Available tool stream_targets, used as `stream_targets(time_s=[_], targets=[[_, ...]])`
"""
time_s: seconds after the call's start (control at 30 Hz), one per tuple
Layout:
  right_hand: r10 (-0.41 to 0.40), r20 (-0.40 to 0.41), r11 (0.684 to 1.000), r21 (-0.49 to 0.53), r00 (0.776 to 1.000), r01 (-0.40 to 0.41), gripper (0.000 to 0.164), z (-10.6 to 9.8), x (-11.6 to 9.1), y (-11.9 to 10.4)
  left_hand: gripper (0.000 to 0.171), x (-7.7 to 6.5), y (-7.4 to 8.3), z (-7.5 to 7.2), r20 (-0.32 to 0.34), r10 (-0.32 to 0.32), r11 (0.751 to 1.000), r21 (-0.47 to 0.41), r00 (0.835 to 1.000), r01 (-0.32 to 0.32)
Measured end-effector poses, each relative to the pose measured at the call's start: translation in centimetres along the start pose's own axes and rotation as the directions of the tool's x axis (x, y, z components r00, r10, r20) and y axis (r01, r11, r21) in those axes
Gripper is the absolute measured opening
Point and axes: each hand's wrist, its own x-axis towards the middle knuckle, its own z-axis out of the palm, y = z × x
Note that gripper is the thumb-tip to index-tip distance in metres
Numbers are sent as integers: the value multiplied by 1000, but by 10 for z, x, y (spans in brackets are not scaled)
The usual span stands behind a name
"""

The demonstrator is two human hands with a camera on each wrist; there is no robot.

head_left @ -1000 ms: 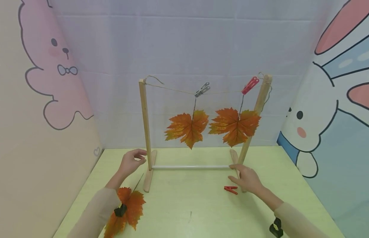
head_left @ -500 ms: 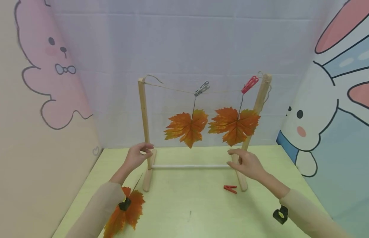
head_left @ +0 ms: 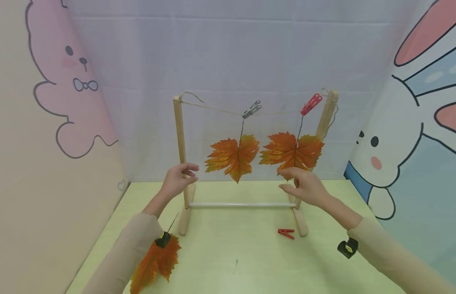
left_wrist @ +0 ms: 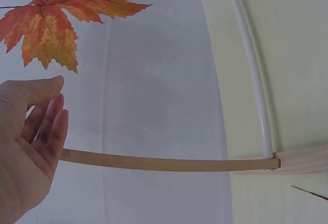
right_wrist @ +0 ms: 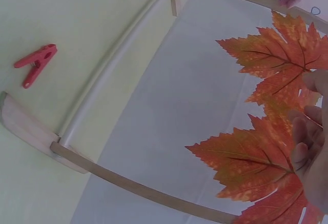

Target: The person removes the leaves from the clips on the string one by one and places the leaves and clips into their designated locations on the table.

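Observation:
Two orange maple leaves hang by their stems from a string: the left leaf (head_left: 233, 157) under a grey clothespin (head_left: 251, 109), the right leaf (head_left: 292, 150) under a red clothespin (head_left: 311, 104). My left hand (head_left: 179, 178) is in front of the left post (head_left: 179, 130), fingers loosely bent and holding nothing. In the head view my right hand (head_left: 305, 185) overlaps the lower edge of the right leaf; whether it touches is unclear. Nothing is between its thumb and fingers. A third leaf (head_left: 159, 261) lies on the table, partly hidden by the left sleeve.
A white rod (head_left: 242, 205) joins the wooden feet of the stand. Near the right foot (head_left: 300, 222) a second red clothespin (head_left: 286, 233) lies on the pale table (head_left: 213, 253). A white cloth (head_left: 228, 53) hangs behind, with cartoon-printed panels at both sides.
Both hands have risen from beside the stand's base. The left has also moved right, past the left post, while the right is now level with the right leaf's lower edge.

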Motion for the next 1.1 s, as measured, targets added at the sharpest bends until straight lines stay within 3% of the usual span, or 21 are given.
stream_targets(time_s=[0.27, 0.7, 1.1], targets=[[-17, -22, 999, -31, 1000, 16, 34, -12, 16, -4, 30, 9, 19, -5, 10, 8, 1000, -24, 1000, -8], [-40, -29, 999, -9, 999, 40, 36, -22, 29, -6, 35, 20, 51, -15, -13, 37, 999, 19, 999, -36], [-66, -39, 998, -14, 997, 66, 36, -28, 39, -7, 36, 36, 79, -12, -51, 75, 996, -53, 996, -78]])
